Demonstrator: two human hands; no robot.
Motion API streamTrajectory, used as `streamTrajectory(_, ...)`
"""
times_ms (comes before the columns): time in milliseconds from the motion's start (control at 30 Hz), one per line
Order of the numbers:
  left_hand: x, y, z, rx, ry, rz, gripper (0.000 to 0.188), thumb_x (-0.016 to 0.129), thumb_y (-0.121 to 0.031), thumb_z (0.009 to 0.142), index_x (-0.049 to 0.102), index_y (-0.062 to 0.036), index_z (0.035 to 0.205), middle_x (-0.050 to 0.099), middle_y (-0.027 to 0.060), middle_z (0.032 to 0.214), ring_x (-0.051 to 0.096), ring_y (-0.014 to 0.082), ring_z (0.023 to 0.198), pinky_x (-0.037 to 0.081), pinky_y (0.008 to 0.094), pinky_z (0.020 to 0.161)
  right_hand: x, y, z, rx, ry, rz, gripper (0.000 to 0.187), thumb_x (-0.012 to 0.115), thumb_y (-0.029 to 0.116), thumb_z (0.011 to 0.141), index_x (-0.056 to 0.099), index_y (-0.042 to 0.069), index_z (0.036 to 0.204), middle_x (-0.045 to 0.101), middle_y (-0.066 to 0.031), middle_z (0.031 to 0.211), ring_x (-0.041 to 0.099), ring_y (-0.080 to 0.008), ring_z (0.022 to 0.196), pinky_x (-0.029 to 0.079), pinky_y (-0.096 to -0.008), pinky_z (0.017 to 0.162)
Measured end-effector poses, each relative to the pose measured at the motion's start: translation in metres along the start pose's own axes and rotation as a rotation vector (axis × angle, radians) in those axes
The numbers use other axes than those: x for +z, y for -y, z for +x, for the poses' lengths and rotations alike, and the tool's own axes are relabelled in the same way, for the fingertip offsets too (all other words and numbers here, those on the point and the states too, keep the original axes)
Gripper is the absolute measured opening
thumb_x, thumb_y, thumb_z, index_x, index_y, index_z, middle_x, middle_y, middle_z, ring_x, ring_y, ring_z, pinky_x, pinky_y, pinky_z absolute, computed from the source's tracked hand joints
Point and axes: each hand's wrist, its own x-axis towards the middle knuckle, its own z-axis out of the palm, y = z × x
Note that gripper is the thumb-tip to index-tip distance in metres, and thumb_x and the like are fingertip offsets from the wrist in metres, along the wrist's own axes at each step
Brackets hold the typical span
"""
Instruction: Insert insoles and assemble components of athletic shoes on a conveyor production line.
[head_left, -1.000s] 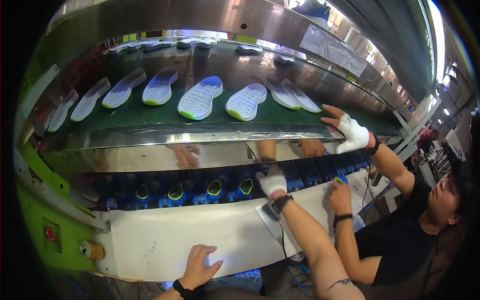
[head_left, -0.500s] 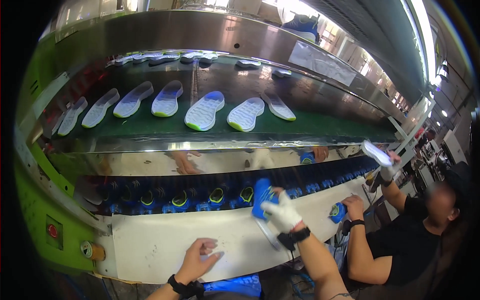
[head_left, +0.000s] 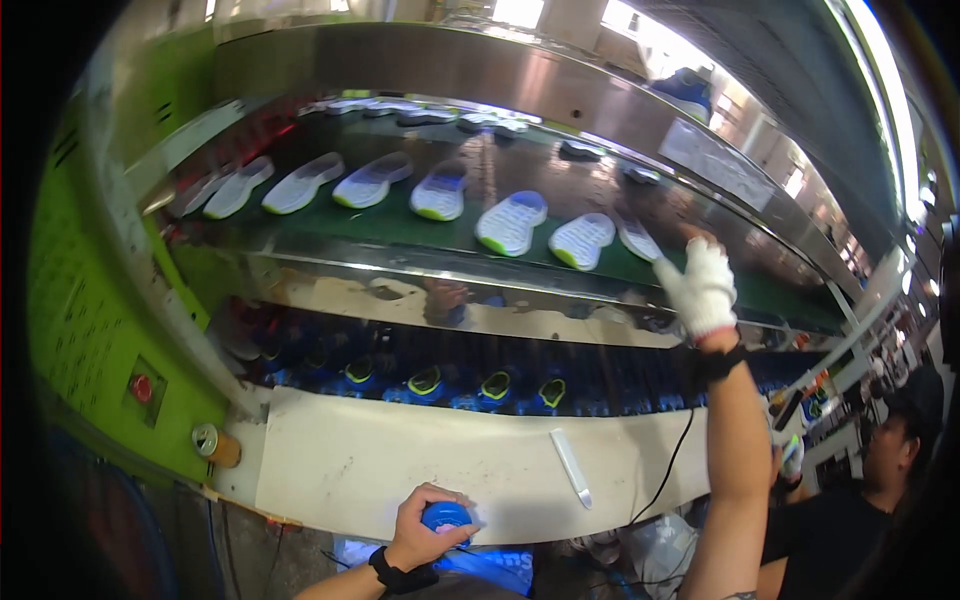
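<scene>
My left hand (head_left: 428, 530), bare, is closed around a blue shoe upper (head_left: 447, 517) at the table's near edge. Only the upper's rounded blue end shows; my fingers and the viewing angle hide the rest. My right hand (head_left: 706, 285), in a white knit glove, is raised over the front of the green belt. Its thumb and fingers are spread, with nothing visible between them. Closest to its thumb is a tilted white shoe sole (head_left: 637, 238). Further left along the belt, several white soles with lime ends, such as this sole (head_left: 511, 222), lie in a row.
Below, a dark lower conveyor (head_left: 600, 385) carries several blue shoe uppers (head_left: 495, 386). A long white shoehorn-like tool (head_left: 571, 468) lies on the pale table (head_left: 350, 460). A can (head_left: 216, 445) and a red button (head_left: 142, 388) are at left. A co-worker (head_left: 860, 500) is at right.
The blue upper has passed from my right hand to my left, which was open before. My right hand has risen to the sole belt. The view has shifted left; the white tool lies fully visible.
</scene>
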Motion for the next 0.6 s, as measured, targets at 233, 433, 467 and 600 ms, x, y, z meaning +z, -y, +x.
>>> streamTrajectory(233,0.004,0.0,-0.008,0.072,-0.017,0.04,0.048,0.091,-0.013,0.072,0.061,-0.0067,0.108,0.069,0.011,0.105,0.069,0.0235,0.098,0.054,0.0331,0.086,0.035,-0.056,0.024,-0.058,0.257,-0.123,0.025,0.065,0.031,0.092,0.067,0.009,0.104,0.066,-0.0182,0.104,0.063,-0.0389,0.098,0.05,-0.0492,0.085)
streamTrajectory(433,-0.002,-0.014,-0.007,0.029,0.016,0.045,0.044,0.088,-0.014,0.076,0.058,-0.0079,0.107,0.066,0.009,0.1,0.068,0.0229,0.092,0.054,0.0328,0.083,-0.03,-0.024,-0.063,-0.129,-0.361,0.2,0.039,0.055,0.011,0.094,0.053,-0.006,0.129,0.059,-0.0211,0.121,0.063,-0.0337,0.103,0.054,-0.0402,0.089)
streamTrajectory(467,0.0,-0.022,-0.003,0.03,0.024,0.036,0.044,0.088,-0.014,0.076,0.058,-0.0079,0.107,0.066,0.009,0.1,0.068,0.0229,0.092,0.054,0.0328,0.083,-0.075,-0.02,-0.093,0.034,-0.294,0.52,0.035,0.051,0.024,0.102,0.056,-0.005,0.121,0.061,-0.0182,0.112,0.063,-0.026,0.098,0.053,-0.0349,0.084)
streamTrajectory(600,0.008,-0.024,0.003,0.083,0.016,0.035,0.044,0.088,-0.016,0.075,0.059,-0.0076,0.107,0.066,0.0102,0.099,0.067,0.024,0.091,0.054,0.0335,0.081,-0.075,0.069,-0.196,0.361,0.001,0.761,0.022,0.052,0.022,0.102,0.06,0.001,0.103,0.063,-0.0117,0.098,0.062,-0.0201,0.089,0.049,-0.0346,0.08)
